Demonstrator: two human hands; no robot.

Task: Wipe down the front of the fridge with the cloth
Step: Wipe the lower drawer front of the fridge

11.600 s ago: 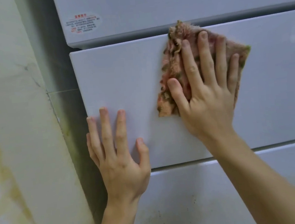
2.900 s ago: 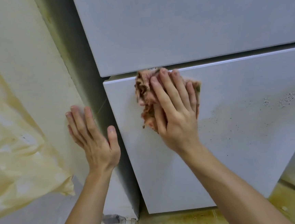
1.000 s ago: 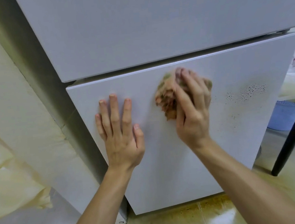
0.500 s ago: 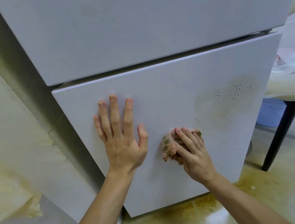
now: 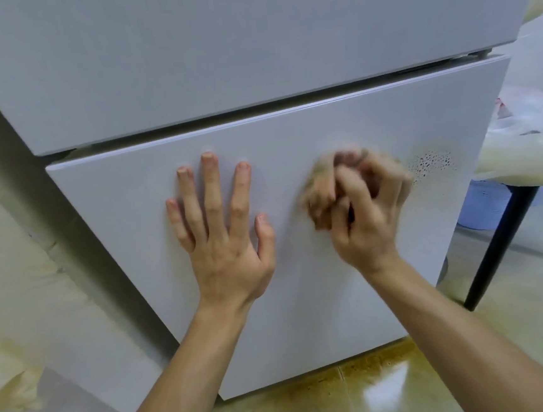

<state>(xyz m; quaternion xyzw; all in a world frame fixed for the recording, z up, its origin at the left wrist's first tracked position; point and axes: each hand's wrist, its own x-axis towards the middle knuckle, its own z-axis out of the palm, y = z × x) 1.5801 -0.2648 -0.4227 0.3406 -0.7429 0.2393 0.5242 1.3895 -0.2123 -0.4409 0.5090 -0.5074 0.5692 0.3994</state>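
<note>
The white fridge's lowest door point(image 5: 137, 191) fills the middle of the head view, below a larger white door point(image 5: 217, 46). My left hand point(image 5: 223, 229) lies flat on the lowest door with fingers spread. To its right, my right hand point(image 5: 362, 211) grips a bunched pinkish cloth point(image 5: 319, 185) and presses it against the door; hand and cloth are blurred by motion. A patch of brown specks and stain point(image 5: 433, 162) sits on the door just right of the cloth.
A cream wall point(image 5: 18, 293) stands close on the left of the fridge. On the right are a black table leg point(image 5: 496, 242), a pale blue basket point(image 5: 486, 203) and a plastic sheet point(image 5: 528, 150). The tiled floor point(image 5: 345, 393) below shows brown stains.
My right hand has swept the cloth up from the lower middle of the door toward the speckled patch. My left hand has stayed flat on the door.
</note>
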